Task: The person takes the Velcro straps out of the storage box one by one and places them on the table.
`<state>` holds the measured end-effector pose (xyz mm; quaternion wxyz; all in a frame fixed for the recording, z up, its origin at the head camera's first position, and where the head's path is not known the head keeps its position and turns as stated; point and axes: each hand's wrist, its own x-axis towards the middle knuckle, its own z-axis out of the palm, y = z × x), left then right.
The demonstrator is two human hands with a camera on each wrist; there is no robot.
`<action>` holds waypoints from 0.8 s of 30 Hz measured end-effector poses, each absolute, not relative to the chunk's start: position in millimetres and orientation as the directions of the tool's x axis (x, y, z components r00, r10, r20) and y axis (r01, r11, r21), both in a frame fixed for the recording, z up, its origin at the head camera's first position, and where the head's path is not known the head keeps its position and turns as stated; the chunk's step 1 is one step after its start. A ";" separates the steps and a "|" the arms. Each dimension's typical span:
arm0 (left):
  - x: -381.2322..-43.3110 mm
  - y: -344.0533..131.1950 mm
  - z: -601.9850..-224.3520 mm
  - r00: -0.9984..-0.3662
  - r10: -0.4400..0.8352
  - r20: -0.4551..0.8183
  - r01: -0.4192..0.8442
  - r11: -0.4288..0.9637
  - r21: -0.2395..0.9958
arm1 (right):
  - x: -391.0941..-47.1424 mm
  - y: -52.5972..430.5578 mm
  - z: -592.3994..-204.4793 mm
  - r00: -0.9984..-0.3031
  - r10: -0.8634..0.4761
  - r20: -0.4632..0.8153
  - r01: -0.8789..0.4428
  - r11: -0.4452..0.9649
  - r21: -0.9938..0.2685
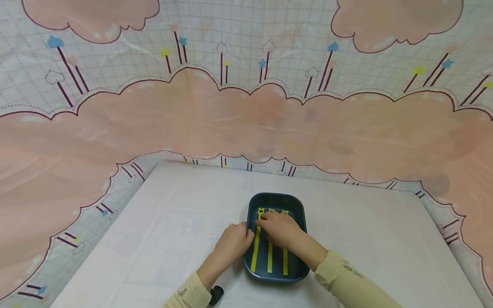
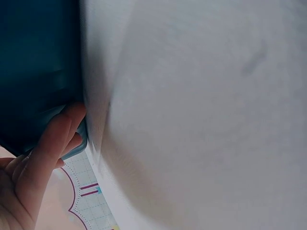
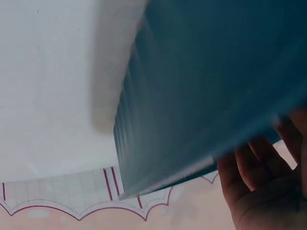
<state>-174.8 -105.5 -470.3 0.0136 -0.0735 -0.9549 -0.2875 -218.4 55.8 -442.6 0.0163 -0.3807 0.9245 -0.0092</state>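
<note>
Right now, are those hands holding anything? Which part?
The left hand holds the dark blue tray by its left side; whether the right hand holds a yellow strip, I can't tell.

A broad, flat table with a white top point(image 1: 177, 215) bears a dark teal, rounded-rectangular tray with raised walls point(image 1: 274, 280). The tray sits upright, long sides running front to back, its shadow falling just beside it.

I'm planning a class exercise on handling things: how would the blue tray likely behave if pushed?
The blue tray would probably keep its shape, since its walls stand up evenly around it. It seems unlikely to roll or tip, with a broad base on the white table. The yellow strips inside look thin, so they probably add little weight.
</note>
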 end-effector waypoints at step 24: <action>-175.7 -106.6 -472.2 -0.990 0.135 0.043 0.136 0.817 0.561 | -217.4 39.9 -465.3 -0.632 -0.773 -0.049 -0.770 0.620 0.152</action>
